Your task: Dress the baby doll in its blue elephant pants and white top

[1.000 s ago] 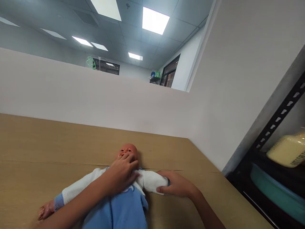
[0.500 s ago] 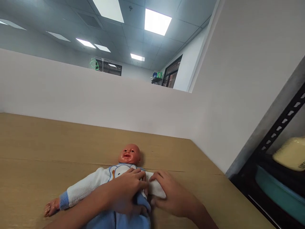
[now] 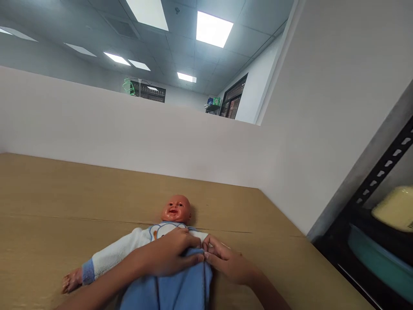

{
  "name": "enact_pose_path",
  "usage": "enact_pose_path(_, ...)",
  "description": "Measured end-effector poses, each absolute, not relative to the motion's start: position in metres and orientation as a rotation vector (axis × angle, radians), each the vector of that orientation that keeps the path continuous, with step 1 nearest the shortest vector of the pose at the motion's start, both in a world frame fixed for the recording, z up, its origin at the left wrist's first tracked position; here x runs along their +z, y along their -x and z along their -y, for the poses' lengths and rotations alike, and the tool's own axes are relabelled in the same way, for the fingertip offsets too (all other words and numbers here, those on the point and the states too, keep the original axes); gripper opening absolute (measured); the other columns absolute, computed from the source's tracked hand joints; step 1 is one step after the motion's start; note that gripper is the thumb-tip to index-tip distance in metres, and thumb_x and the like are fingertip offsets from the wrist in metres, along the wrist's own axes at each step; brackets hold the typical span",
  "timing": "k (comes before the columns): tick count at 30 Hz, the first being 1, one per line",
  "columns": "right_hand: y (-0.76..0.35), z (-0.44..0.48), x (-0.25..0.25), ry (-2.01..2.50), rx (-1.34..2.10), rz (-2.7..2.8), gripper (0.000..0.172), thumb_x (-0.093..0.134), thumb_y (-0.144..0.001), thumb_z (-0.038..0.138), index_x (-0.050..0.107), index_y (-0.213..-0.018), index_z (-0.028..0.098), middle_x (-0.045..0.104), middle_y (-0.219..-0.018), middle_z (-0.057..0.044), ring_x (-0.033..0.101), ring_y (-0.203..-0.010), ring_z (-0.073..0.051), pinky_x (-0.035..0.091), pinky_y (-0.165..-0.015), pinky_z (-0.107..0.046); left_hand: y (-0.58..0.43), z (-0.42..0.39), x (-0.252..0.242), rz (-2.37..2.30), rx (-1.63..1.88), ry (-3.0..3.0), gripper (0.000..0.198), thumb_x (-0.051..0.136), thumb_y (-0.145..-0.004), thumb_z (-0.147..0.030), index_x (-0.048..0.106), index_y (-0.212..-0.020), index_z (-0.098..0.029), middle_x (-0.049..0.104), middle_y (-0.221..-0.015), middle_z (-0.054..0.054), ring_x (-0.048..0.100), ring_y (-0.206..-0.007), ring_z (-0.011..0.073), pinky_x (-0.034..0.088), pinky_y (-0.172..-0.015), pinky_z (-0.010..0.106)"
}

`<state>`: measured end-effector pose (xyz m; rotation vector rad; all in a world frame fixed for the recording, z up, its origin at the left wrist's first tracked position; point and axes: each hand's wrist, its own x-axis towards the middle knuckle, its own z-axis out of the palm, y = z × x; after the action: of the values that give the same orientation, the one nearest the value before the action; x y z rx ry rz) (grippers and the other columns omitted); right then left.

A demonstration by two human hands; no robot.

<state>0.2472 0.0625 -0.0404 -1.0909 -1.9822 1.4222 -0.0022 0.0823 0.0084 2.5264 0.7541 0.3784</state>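
Observation:
A baby doll [image 3: 176,209] lies on its back on the brown table [image 3: 97,198], head away from me. It wears a white fleece top with blue cuffs and blue trousers [image 3: 174,290]. My left hand [image 3: 169,257] rests on the doll's chest, fingers curled and pressing on the blue cloth. My right hand [image 3: 226,262] lies beside it over the doll's right-side arm, fingertips pinching the cloth edge where the two hands meet. The doll's other arm [image 3: 106,260] stretches to the left, its bare hand showing.
A white partition wall [image 3: 129,137] runs along the table's far edge and right side. At the right stands a black metal shelf [image 3: 377,181] holding a yellowish container [image 3: 395,209] and a teal tub [image 3: 380,262].
My left hand came off the doll's face down to its chest. My right hand left the sleeve end and moved inward to meet the left hand at the blue cloth.

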Motion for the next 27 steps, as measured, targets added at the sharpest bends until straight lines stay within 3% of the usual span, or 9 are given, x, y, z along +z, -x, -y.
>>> enact_pose_path(3, -0.234, -0.063, -0.052, 0.999, 1.408, 1.846, 0.031, 0.055, -0.104, 0.057, 0.047, -0.103, 0.027, 0.048, -0.095, 0.002, 0.045, -0.090, -0.019, 0.039, -0.087, -0.032, 0.000, -0.088, -0.002, -0.882, 0.417, -2.329, 0.035, 0.046, -0.105, -0.050, 0.066, -0.102, -0.021, 0.068, -0.096, 0.005, 0.063, -0.092, 0.0254, 0.043, -0.081, 0.036)
enact_pose_path(5, -0.226, -0.060, -0.054, 1.025, 1.344, 1.869, 0.025, 0.055, -0.104, 0.051, 0.050, -0.109, 0.027, 0.054, -0.104, -0.001, 0.051, -0.100, -0.022, 0.041, -0.094, -0.035, 0.000, -0.091, -0.008, -0.923, 0.452, -2.235, 0.030, 0.054, -0.099, -0.049, 0.063, -0.103, -0.021, 0.068, -0.096, 0.003, 0.063, -0.092, 0.0251, 0.043, -0.079, 0.034)
enact_pose_path(7, -0.223, -0.059, -0.055, 1.106, 1.196, 1.929, 0.022, 0.057, -0.102, 0.043, 0.053, -0.114, 0.026, 0.055, -0.106, -0.002, 0.052, -0.100, -0.023, 0.041, -0.094, -0.036, 0.000, -0.093, -0.013, -0.917, 0.524, -2.194, 0.025, 0.066, -0.091, -0.041, 0.059, -0.106, -0.022, 0.067, -0.100, 0.002, 0.062, -0.094, 0.0247, 0.043, -0.080, 0.033)
enact_pose_path(11, -0.228, -0.065, -0.065, 1.201, 0.934, 1.969, 0.019, 0.059, -0.099, 0.041, 0.056, -0.105, 0.024, 0.052, -0.100, -0.002, 0.048, -0.088, -0.022, 0.040, -0.082, -0.034, -0.004, -0.094, -0.018, -0.912, 0.682, -2.274, 0.038, 0.072, -0.081, -0.013, 0.053, -0.112, -0.022, 0.066, -0.110, 0.003, 0.061, -0.101, 0.0250, 0.044, -0.087, 0.035)
enact_pose_path(16, -0.236, -0.075, -0.085, 1.338, 0.635, 2.002, 0.017, 0.062, -0.099, 0.036, 0.054, -0.092, 0.023, 0.055, -0.094, 0.000, 0.052, -0.087, -0.022, 0.038, -0.079, -0.034, -0.005, -0.097, -0.015, -1.059, 0.853, -2.620, 0.024, 0.070, -0.094, -0.013, 0.059, -0.113, -0.022, 0.061, -0.123, 0.009, 0.052, -0.121, 0.0340, 0.041, -0.103, 0.049)
enact_pose_path(20, -0.239, -0.075, -0.089, 1.449, 0.543, 2.066, 0.013, 0.060, -0.099, 0.035, 0.058, -0.094, 0.023, 0.059, -0.090, -0.001, 0.055, -0.084, -0.023, 0.039, -0.078, -0.035, 0.018, -0.089, -0.010, -1.033, 1.093, -2.554, 0.009, 0.053, -0.109, -0.029, 0.059, -0.113, -0.024, 0.062, -0.120, 0.008, 0.054, -0.120, 0.0314, 0.042, -0.106, 0.048)
enact_pose_path(22, -0.239, -0.072, -0.087, 1.412, 0.592, 2.080, 0.009, 0.057, -0.097, 0.025, 0.063, -0.102, 0.023, 0.065, -0.101, -0.003, 0.061, -0.095, -0.024, 0.045, -0.087, -0.036, 0.038, -0.080, -0.015, -1.056, 1.163, -2.428, 0.018, 0.045, -0.113, -0.039, 0.057, -0.114, -0.025, 0.063, -0.118, 0.007, 0.058, -0.114, 0.0291, 0.046, -0.101, 0.044)
enact_pose_path(25, -0.239, -0.068, -0.087, 1.325, 0.724, 2.094, 0.034, 0.056, -0.089, 0.016, 0.068, -0.120, 0.023, 0.065, -0.129, -0.008, 0.060, -0.123, -0.026, 0.043, -0.112, -0.040, 0.070, -0.062, -0.031, -1.169, 1.139, -2.299, 0.027, 0.038, -0.113, -0.045, 0.056, -0.109, -0.025, 0.065, -0.105, 0.005, 0.064, -0.095, 0.0260, 0.051, -0.089, 0.039)
enact_pose_path(27, -0.239, -0.065, -0.089, 1.330, 0.804, 2.060, 0.038, 0.059, -0.090, 0.022, 0.069, -0.127, 0.022, 0.062, -0.141, -0.012, 0.056, -0.136, -0.029, 0.037, -0.123, -0.043, 0.089, -0.051, -0.046, -1.257, 1.040, -2.292, 0.031, 0.036, -0.113, -0.045, 0.058, -0.106, -0.024, 0.066, -0.101, 0.006, 0.065, -0.092, 0.0268, 0.052, -0.088, 0.040)
